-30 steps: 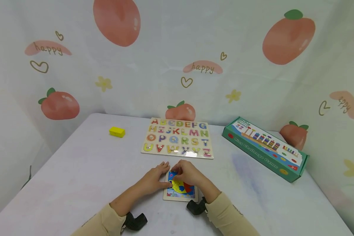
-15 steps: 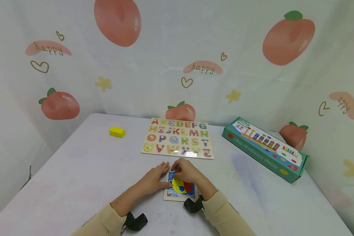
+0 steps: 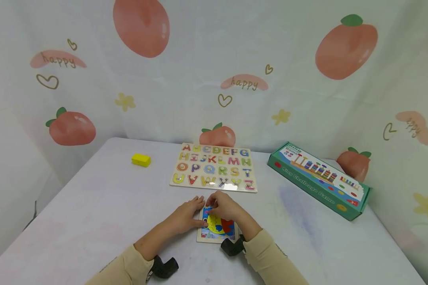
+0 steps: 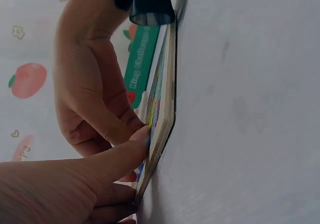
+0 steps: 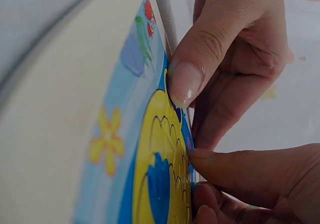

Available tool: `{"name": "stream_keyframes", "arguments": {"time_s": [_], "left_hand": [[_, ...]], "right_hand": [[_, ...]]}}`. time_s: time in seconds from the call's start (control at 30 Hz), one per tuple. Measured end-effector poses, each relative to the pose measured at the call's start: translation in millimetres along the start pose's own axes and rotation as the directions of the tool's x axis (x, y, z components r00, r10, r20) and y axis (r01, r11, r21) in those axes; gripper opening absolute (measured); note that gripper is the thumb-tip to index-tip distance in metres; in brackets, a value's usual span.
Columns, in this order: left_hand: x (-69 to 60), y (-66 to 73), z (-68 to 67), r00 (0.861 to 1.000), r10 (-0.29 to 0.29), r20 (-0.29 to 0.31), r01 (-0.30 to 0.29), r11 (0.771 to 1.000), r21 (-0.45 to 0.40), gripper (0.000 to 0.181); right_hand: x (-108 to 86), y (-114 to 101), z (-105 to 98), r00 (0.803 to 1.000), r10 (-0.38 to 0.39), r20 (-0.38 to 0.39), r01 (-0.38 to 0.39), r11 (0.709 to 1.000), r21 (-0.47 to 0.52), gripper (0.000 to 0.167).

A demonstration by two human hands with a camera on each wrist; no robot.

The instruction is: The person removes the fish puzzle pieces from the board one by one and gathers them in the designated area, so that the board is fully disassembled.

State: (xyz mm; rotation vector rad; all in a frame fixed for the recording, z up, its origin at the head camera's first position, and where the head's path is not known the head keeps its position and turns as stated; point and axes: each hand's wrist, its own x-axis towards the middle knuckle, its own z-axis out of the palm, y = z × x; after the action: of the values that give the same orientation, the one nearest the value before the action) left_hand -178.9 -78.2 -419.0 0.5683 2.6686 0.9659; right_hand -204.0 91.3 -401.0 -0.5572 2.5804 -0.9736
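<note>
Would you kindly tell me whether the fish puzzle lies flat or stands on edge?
The fish puzzle lies flat on the table: the head view shows it face up, the left wrist view its edge along the tabletop.

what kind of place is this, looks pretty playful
Probably a children's play table, perhaps set up for filming: a letter board, a boxed ring game and a small picture puzzle lie on it, with a fruit-print cloth behind.
</note>
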Motion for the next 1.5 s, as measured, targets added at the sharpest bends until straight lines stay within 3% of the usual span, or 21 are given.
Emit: {"name": "stream_keyframes", "arguments": {"time_s": [0.37, 0.87, 1.5], "left_hand": [[7.0, 11.2, -11.4, 0.990, -0.052, 0.131, 0.023, 0.978, 0.209, 0.069], [2.3, 22.4, -11.9, 0.991, -0.081, 0.107, 0.050, 0.963, 0.265, 0.069], [3.2, 19.2, -13.5, 0.992, -0.057, 0.114, 0.029, 0.970, 0.241, 0.066]], "right_hand": [[-1.2, 0.8, 2.0, 1.000, 0.004, 0.012, -0.004, 1.000, 0.024, 0.011], [-7.4, -1.5, -0.6, 1.000, -0.015, -0.003, 0.015, 1.000, 0.011, 0.014], [-0.4, 1.3, -0.2, 1.000, -0.018, 0.013, 0.017, 1.000, 0.017, 0.013]]}}
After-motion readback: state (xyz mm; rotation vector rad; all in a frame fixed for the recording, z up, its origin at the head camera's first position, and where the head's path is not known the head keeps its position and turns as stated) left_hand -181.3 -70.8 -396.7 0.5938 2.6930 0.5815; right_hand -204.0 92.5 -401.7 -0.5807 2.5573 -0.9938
